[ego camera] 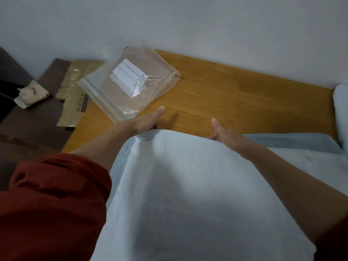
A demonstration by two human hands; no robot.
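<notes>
As it spreads away from the person toward the far wall, a pale blue cloth [188,176] covers the near part of the wooden counter [244,98], its far edge running left to right and lifted off the wood. That edge is what the coming move turns on: it lies straight ahead and crosswise to both arms, with bare wood beyond it, and the left end sits slightly farther out than the right. A clear zip bag [131,81] lies on the far left corner, just past the left hand [148,121]. This hand holds the edge with its fingers tucked out of sight beneath, thumb stretched straight. The right hand [224,136] curls its fingers round the edge, thumb likewise raised.
</notes>
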